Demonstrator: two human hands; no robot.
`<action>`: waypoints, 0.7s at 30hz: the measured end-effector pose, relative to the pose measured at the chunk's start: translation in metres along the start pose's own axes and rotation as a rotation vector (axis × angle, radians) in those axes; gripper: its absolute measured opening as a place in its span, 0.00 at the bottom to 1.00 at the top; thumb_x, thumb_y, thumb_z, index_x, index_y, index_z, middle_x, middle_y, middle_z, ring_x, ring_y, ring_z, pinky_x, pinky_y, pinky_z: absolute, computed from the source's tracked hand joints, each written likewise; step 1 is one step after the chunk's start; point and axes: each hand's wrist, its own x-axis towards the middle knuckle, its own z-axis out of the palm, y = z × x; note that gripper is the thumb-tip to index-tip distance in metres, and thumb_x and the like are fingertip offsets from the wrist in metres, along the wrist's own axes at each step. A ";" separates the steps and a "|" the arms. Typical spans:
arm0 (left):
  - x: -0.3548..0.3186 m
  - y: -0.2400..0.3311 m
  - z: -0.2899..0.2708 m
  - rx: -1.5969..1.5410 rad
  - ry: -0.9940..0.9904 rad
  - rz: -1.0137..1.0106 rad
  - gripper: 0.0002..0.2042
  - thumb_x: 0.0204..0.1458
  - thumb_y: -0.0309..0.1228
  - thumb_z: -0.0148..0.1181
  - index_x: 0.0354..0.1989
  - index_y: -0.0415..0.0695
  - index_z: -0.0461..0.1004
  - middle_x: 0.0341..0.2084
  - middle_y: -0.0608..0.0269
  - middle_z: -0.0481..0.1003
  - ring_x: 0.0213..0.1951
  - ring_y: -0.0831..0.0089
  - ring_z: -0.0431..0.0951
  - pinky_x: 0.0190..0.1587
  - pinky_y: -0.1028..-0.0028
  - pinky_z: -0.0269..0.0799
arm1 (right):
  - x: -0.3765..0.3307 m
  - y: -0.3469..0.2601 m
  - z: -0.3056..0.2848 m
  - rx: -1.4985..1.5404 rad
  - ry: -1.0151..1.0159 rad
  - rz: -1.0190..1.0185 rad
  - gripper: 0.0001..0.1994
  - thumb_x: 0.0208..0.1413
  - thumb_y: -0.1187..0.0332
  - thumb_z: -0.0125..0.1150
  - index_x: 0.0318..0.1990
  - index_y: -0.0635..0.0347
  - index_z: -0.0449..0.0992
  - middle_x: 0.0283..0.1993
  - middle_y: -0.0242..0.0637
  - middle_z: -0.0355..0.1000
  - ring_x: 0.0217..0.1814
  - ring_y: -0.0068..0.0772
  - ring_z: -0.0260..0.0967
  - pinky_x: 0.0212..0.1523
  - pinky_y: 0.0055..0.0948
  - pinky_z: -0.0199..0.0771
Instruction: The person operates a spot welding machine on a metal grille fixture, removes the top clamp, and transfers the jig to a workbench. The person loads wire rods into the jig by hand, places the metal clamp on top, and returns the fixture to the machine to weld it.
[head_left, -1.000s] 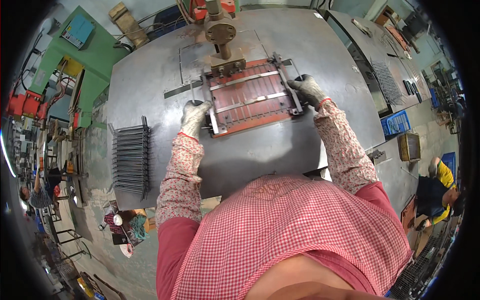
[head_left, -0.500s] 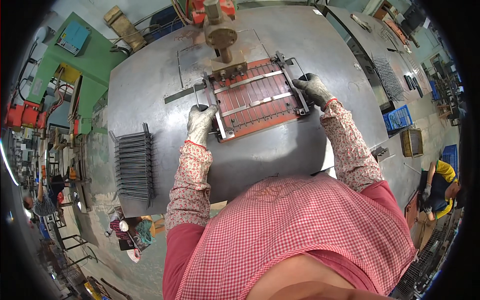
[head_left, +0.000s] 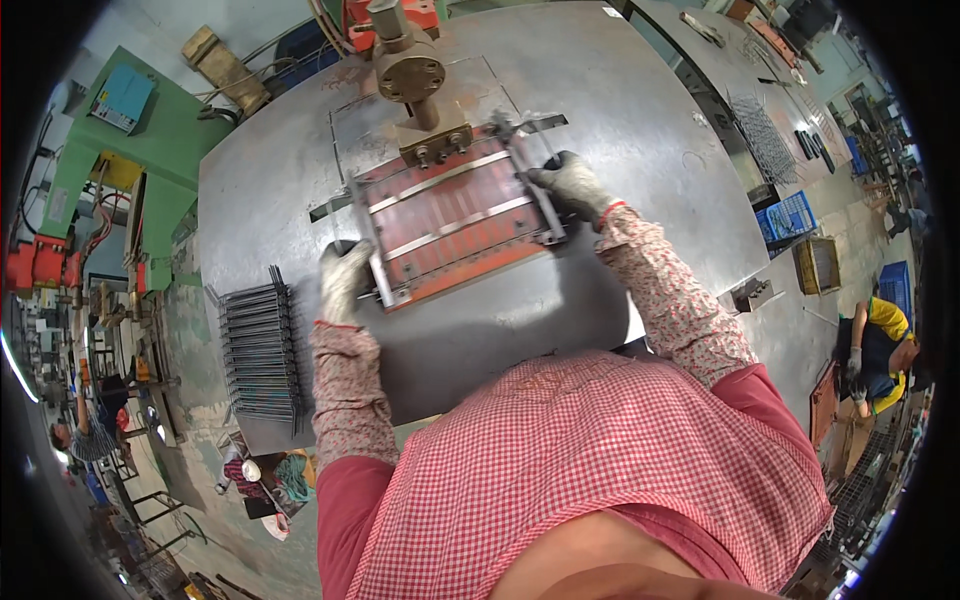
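A grey metal tabletop (head_left: 640, 120) is occupied near its middle by a red-boarded fixture (head_left: 455, 218), whose far edge is overlapped in view by a brass-coloured machine head (head_left: 435, 132). The fixture is clasped at its sides by the gloved left hand (head_left: 346, 280) and right hand (head_left: 578, 188). Dark wire racks (head_left: 258, 350) are stacked leftward. The room is lined with a green machine (head_left: 165, 140), a blue crate (head_left: 785, 217) and, at right, a co-worker (head_left: 882, 350).

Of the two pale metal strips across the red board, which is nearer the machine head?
The upper strip in the picture, running close by the machine head; the lower strip lies nearer the checked apron.
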 end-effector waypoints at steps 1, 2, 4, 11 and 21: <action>-0.009 0.002 -0.011 -0.023 0.025 -0.003 0.16 0.47 0.40 0.65 0.35 0.40 0.72 0.20 0.61 0.74 0.18 0.72 0.72 0.20 0.71 0.68 | -0.011 -0.020 0.012 0.018 -0.045 0.036 0.31 0.44 0.50 0.68 0.46 0.71 0.73 0.41 0.52 0.76 0.42 0.44 0.76 0.44 0.37 0.75; -0.016 0.009 -0.022 -0.049 0.055 -0.001 0.15 0.48 0.39 0.65 0.34 0.41 0.71 0.18 0.64 0.73 0.16 0.74 0.70 0.18 0.73 0.65 | -0.024 -0.037 0.015 0.036 -0.091 0.063 0.31 0.45 0.51 0.67 0.46 0.72 0.72 0.41 0.53 0.76 0.42 0.44 0.76 0.45 0.38 0.75; -0.009 0.007 -0.030 0.079 0.086 -0.058 0.14 0.49 0.38 0.64 0.36 0.42 0.71 0.13 0.72 0.64 0.12 0.80 0.62 0.13 0.75 0.57 | -0.025 -0.037 0.017 0.066 -0.108 0.053 0.31 0.46 0.51 0.67 0.46 0.74 0.72 0.40 0.55 0.76 0.41 0.44 0.76 0.44 0.38 0.76; -0.007 0.002 -0.027 -0.067 0.081 -0.081 0.11 0.51 0.39 0.62 0.34 0.46 0.69 0.11 0.77 0.60 0.10 0.83 0.57 0.11 0.77 0.50 | -0.021 -0.036 0.017 0.088 -0.146 0.031 0.29 0.46 0.52 0.67 0.45 0.73 0.72 0.38 0.52 0.76 0.37 0.41 0.77 0.40 0.37 0.77; -0.020 -0.014 -0.020 -0.623 0.082 -0.123 0.13 0.56 0.45 0.58 0.34 0.49 0.70 0.14 0.73 0.63 0.17 0.82 0.63 0.16 0.76 0.57 | 0.009 -0.052 0.016 -0.145 0.031 -0.205 0.38 0.45 0.49 0.66 0.58 0.69 0.65 0.51 0.57 0.72 0.53 0.51 0.71 0.54 0.40 0.71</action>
